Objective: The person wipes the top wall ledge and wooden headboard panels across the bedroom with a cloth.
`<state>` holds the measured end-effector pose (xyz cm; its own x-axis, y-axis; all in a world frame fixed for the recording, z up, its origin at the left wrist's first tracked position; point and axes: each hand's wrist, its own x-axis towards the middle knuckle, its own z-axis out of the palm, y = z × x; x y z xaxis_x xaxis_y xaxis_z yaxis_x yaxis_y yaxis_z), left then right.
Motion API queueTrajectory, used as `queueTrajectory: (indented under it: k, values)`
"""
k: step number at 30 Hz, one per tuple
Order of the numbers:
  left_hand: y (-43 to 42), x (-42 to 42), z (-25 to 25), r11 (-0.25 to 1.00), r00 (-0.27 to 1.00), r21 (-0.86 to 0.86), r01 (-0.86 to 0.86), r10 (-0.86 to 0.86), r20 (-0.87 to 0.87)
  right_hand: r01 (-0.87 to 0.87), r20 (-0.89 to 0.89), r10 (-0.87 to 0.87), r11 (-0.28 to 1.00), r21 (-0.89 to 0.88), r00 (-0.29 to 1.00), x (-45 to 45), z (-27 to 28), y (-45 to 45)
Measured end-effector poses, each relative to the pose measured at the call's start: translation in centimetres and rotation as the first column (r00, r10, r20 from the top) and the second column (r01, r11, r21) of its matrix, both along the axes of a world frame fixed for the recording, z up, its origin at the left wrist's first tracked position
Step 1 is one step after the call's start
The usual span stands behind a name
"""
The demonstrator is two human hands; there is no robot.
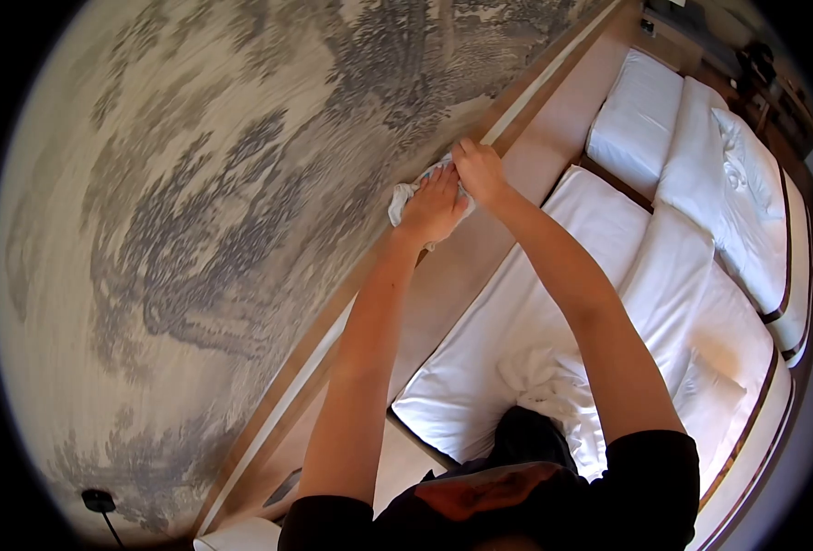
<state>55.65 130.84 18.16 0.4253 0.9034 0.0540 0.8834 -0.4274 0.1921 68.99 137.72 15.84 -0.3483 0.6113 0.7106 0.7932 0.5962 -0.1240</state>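
A crumpled white cloth (402, 200) lies against the wooden ledge (333, 317) that runs along the top of the headboard panel, below the patterned wall. My left hand (432, 209) rests over the cloth and presses it there, with folds showing on both sides of the palm. Just beyond it, my right hand (480, 172) is closed at the cloth's far edge, fingers curled over toward the ledge. The fingertips of the right hand are partly hidden, and the two hands nearly touch.
Below and to the right is a bed with white bedding (516, 317), its covers rumpled near my body. A second white bed (640, 101) stands farther off. The grey-patterned wall (195, 211) fills the left. A black fixture (99, 500) is at lower left.
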Motion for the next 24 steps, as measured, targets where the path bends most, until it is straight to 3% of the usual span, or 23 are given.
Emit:
queueTrajectory:
  k: [7,10,12,16,18,20,24]
  values:
    - [6.8,2.7,-1.4,0.997,0.993,0.037,0.071,-0.074,0.089,0.068,-0.158,-0.089,0.989,-0.13,0.983,2.4,-0.8,5.3]
    - [7.3,2.4,-2.1,0.995,0.987,0.07,0.069,-0.078,0.139,0.122,-0.124,-0.136,0.986,-0.111,0.983,2.1,-1.0,5.8]
    - [6.8,2.3,-1.7,0.989,0.984,0.114,0.092,-0.108,0.144,0.144,0.012,-0.143,0.978,-0.151,0.99,2.2,-0.7,5.2]
    - [2.1,0.6,0.7,0.963,0.905,0.257,0.073,-0.173,0.388,0.244,0.217,-0.195,0.944,-0.224,0.956,2.4,3.6,2.7]
    - [-0.7,-3.1,1.8,0.968,0.856,0.228,0.108,-0.207,0.474,0.241,0.182,-0.17,0.826,-0.51,0.968,1.2,5.1,2.1]
    - [-3.3,-7.5,2.0,0.989,0.884,0.081,0.126,-0.149,0.444,0.18,0.141,-0.114,0.698,-0.693,0.983,-0.6,5.2,1.3]
    - [-8.6,-10.4,1.3,0.927,0.91,0.244,0.285,-0.342,0.235,0.256,0.08,-0.306,0.593,-0.764,0.949,-5.5,3.1,-2.4]
